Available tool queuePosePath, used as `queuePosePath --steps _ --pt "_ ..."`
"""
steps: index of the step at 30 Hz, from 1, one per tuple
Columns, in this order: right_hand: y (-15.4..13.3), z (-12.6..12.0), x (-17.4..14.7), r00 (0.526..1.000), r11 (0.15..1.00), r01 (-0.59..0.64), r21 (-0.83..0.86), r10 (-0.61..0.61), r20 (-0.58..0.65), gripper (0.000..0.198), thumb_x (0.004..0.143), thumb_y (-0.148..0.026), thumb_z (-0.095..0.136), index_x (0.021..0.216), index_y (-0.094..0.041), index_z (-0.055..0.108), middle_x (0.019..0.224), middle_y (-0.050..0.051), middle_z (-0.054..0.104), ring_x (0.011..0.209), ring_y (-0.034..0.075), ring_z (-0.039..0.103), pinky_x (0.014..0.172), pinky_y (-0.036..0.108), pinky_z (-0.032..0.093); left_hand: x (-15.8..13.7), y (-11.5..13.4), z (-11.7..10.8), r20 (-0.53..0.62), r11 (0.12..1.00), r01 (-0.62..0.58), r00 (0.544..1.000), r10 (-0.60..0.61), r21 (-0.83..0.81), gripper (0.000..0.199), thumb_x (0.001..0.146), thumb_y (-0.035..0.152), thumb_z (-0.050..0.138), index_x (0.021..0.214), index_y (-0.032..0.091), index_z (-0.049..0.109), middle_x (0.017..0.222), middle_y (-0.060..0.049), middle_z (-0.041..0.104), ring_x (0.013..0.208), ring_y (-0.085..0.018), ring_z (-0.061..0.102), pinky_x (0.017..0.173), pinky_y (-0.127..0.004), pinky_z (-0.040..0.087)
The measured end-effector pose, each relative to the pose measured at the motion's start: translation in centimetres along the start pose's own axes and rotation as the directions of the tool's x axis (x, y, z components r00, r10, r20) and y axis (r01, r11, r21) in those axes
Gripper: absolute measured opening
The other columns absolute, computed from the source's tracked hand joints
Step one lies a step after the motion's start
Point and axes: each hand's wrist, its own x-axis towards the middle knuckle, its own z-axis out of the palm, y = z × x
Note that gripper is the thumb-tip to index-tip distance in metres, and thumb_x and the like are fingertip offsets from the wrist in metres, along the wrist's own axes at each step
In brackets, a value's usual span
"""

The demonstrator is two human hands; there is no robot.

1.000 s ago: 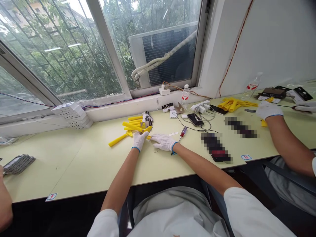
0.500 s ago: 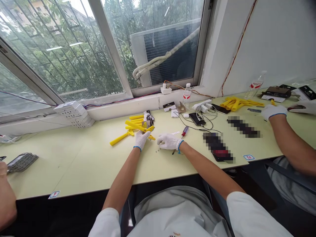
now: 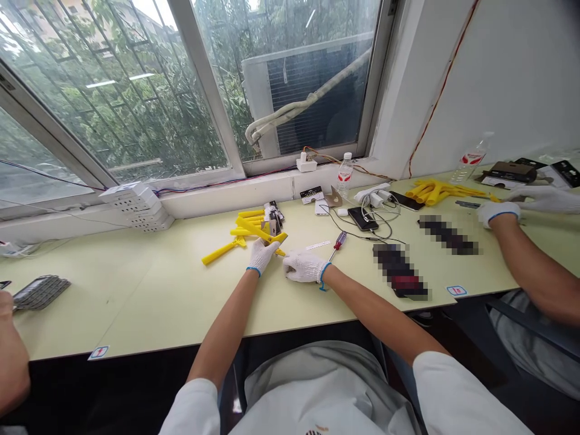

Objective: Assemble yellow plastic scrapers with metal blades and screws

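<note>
My left hand [image 3: 261, 256], in a white knit glove, is closed around a yellow plastic scraper [image 3: 254, 228] with its wide head toward the right. My right hand [image 3: 304, 266], gloved as well, rests low on the table just right of it. Its fingers are pinched together, and whatever they hold is hidden or too small to make out. Behind my left hand lie more yellow scrapers [image 3: 250, 215] and small black-and-white packets [image 3: 273, 212]. One scraper [image 3: 223, 251] lies apart on the left. A screwdriver [image 3: 339, 241] and a white strip [image 3: 318, 245] lie beyond my right hand.
Toward the back right are a phone [image 3: 362, 217], tangled white cables [image 3: 385, 208] and a water bottle [image 3: 345, 172]. A stack of white boxes [image 3: 138, 205] stands by the window. At the right, a co-worker's gloved hands [image 3: 498, 212] work near yellow parts [image 3: 430, 191].
My right hand has moved slightly left and down, closer to the table. My left hand keeps the scraper, shifted slightly. The co-worker's second gloved hand has come into view.
</note>
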Motion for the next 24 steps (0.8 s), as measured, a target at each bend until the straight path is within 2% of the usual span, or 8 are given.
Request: queuePosePath --steps 1,2,4,5,11,14,18,24 --pt "-0.4 -0.3 0.0 0.959 0.966 0.255 0.031 -0.257 0.123 0.055 0.077 -0.030 -0.004 0.031 -0.013 0.021 0.073 0.019 0.072 0.078 0.000 0.067 0.074 0.021 0.046 -0.1 0.1 0.0 0.003 1.000 0.000 1.000 0.000 0.004 0.027 0.072 0.035 0.083 0.092 0.016 0.079 0.083 -0.006 0.078 0.075 -0.021 0.068 0.069 -0.031 0.053" --pt "-0.7 -0.7 0.1 0.872 0.894 0.443 0.059 -0.446 0.201 0.053 0.076 -0.031 -0.003 0.031 -0.014 0.019 0.079 0.020 0.074 0.083 0.001 0.068 0.074 0.021 0.046 -0.1 0.2 -0.1 0.007 1.000 0.001 1.000 -0.001 0.009 0.026 0.073 0.034 0.083 0.091 0.016 0.079 0.082 -0.006 0.077 0.075 -0.021 0.068 0.069 -0.031 0.053" --pt "-1.3 -1.4 0.2 0.751 0.791 0.605 0.091 -0.605 0.267 0.051 0.075 -0.031 -0.002 0.030 -0.015 0.017 0.087 0.021 0.075 0.089 0.003 0.069 0.075 0.022 0.046 -0.2 0.4 -0.1 0.015 1.000 0.004 1.000 -0.004 0.019 0.025 0.074 0.034 0.082 0.090 0.016 0.080 0.081 -0.006 0.077 0.075 -0.022 0.067 0.070 -0.032 0.053" --pt "-1.5 -1.7 0.3 0.746 0.788 0.608 0.092 -0.607 0.274 0.052 0.075 -0.031 -0.002 0.031 -0.015 0.018 0.088 0.022 0.076 0.090 0.005 0.069 0.075 0.024 0.046 -0.2 0.5 -0.1 0.018 1.000 0.005 1.000 -0.005 0.024 0.025 0.074 0.034 0.081 0.091 0.016 0.080 0.081 -0.006 0.077 0.074 -0.022 0.067 0.070 -0.033 0.053" --pt "-1.7 -2.0 0.5 0.751 0.850 0.516 0.108 -0.510 0.419 0.067 0.081 -0.044 0.004 0.040 -0.008 0.044 0.096 0.015 0.079 0.098 0.006 0.071 0.080 0.027 0.047 -0.1 0.2 0.0 0.021 0.999 0.000 1.000 -0.001 0.044 0.025 0.075 0.034 0.082 0.092 0.016 0.080 0.082 -0.005 0.076 0.072 -0.020 0.066 0.068 -0.032 0.052" --pt "-1.7 -1.6 0.4 0.750 0.821 0.566 0.076 -0.551 0.366 0.073 0.084 -0.048 0.004 0.046 -0.007 0.051 0.091 0.015 0.078 0.092 0.006 0.070 0.075 0.028 0.046 -0.1 0.1 0.0 0.022 0.999 -0.005 1.000 0.004 0.046 0.026 0.075 0.035 0.083 0.093 0.017 0.080 0.084 -0.005 0.077 0.074 -0.020 0.067 0.068 -0.032 0.053" --pt "-1.8 -1.0 0.1 0.767 0.825 0.559 0.082 -0.552 0.326 0.076 0.087 -0.049 0.004 0.045 -0.006 0.050 0.091 0.025 0.076 0.093 0.015 0.073 0.076 0.036 0.049 -0.1 0.1 0.0 0.021 0.999 -0.012 1.000 0.011 0.047 0.024 0.075 0.035 0.083 0.091 0.017 0.079 0.083 -0.005 0.077 0.073 -0.021 0.067 0.069 -0.033 0.054" --pt "-1.9 -0.4 1.1 0.919 0.937 0.325 0.126 -0.344 0.190 0.090 0.091 -0.047 -0.006 0.052 -0.005 0.063 0.094 0.027 0.077 0.093 0.017 0.075 0.079 0.035 0.052 -0.3 0.5 0.0 0.057 0.999 -0.018 0.998 0.016 0.037 0.025 0.074 0.031 0.084 0.094 0.017 0.082 0.083 -0.007 0.078 0.075 -0.024 0.070 0.071 -0.035 0.057"
